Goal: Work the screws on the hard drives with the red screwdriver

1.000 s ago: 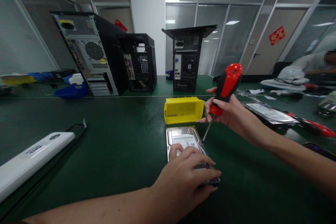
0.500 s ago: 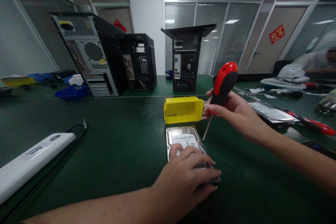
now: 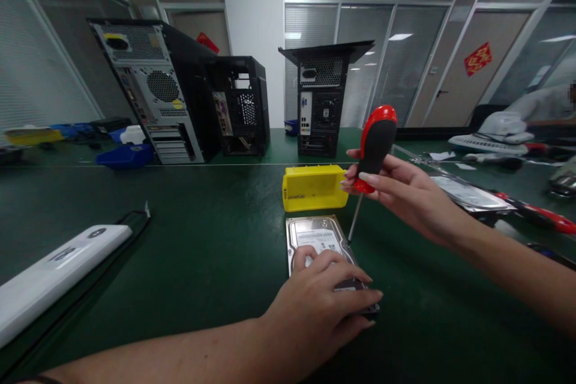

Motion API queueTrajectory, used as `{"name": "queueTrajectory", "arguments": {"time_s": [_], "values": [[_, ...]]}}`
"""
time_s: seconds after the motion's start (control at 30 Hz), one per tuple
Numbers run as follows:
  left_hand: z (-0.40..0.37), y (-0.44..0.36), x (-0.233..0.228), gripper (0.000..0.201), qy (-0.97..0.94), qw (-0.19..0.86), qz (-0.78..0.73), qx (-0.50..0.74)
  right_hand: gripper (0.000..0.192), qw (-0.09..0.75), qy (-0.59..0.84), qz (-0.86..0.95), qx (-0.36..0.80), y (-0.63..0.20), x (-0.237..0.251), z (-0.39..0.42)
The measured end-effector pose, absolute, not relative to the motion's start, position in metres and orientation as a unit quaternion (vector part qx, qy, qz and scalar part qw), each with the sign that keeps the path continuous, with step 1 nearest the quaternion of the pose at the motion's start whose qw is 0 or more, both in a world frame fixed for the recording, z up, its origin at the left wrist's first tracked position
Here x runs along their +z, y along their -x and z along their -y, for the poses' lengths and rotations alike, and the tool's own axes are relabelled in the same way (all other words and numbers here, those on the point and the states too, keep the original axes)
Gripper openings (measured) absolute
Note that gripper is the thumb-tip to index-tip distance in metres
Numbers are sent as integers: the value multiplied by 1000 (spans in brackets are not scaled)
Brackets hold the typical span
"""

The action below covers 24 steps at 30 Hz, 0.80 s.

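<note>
A silver hard drive (image 3: 317, 229) lies flat on the green table. My left hand (image 3: 321, 297) rests across its near half, fingers curled over the top and toward the right edge, covering much of the label. In my right hand (image 3: 400, 192) is a red and black screwdriver (image 3: 378, 141), gripped low on the handle with the fingertips. Its shaft slants down and to the left, and the tip meets the drive's upper right edge. Whether a screw sits under the tip is too small to make out. Just behind the drive stands a yellow bin (image 3: 315, 189).
Computer cases (image 3: 321, 108) stand along the back, with a blue bin (image 3: 125, 156) at left. A white power strip (image 3: 67, 276) and its cable lie front left. To the right are another hard drive (image 3: 472, 193) and a red-handled tool (image 3: 540, 215). A person sits far right.
The screwdriver's handle has tipped slightly left and more upright, and my right hand has shifted left with it. My left hand keeps its place on the drive.
</note>
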<state>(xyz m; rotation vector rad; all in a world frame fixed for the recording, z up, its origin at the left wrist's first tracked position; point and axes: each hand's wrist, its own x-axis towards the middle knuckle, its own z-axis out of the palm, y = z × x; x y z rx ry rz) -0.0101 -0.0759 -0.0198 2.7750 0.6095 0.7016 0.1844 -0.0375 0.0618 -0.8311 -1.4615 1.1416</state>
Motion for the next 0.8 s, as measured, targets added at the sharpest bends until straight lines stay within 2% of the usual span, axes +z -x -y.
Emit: {"name": "queueTrajectory", "arguments": {"time_s": [0.27, 0.57, 0.8], "values": [[77, 10, -18, 25, -943, 93, -212, 240, 32, 545, 368, 635, 405, -184, 60, 36], [76, 10, -19, 25, -944, 87, -211, 241, 33, 528, 326, 610, 493, -184, 62, 39], [76, 10, -20, 24, -943, 96, -209, 242, 34, 540, 346, 625, 444, -185, 61, 36]]}}
